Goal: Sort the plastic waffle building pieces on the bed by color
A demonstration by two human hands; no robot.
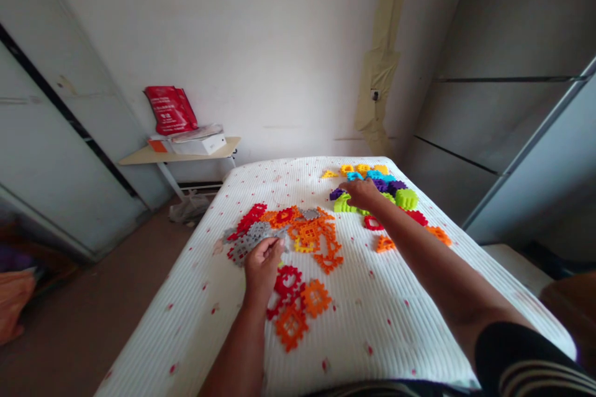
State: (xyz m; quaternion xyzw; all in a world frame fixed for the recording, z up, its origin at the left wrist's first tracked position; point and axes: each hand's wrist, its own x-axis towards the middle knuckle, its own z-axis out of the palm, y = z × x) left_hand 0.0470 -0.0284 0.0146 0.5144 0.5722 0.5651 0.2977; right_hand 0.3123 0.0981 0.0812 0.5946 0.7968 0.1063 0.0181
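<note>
My left hand [264, 255] is closed in a pinch beside the pile of grey interlocking plastic pieces [255, 236]; what sits between its fingertips is hard to make out, perhaps a grey edge. Below it lie red toothed pieces [288, 280] and orange toothed pieces [291, 326]. My right hand [362, 193] reaches across to the far sorted group, fingers stretched out and apart over the lime green pieces [344, 203]. Near its fingertips is a purple piece [336, 194]. Light blue pieces [354, 176] lie just beyond.
Mixed orange pieces [308, 233] lie mid-bed, on a white ribbed cover [186, 322]. Yellow pieces [347, 169] form the far row. A red ring piece [372, 223] and an orange triangle [385, 244] lie under the right forearm. A small table [139, 156] holds a red bag [170, 110].
</note>
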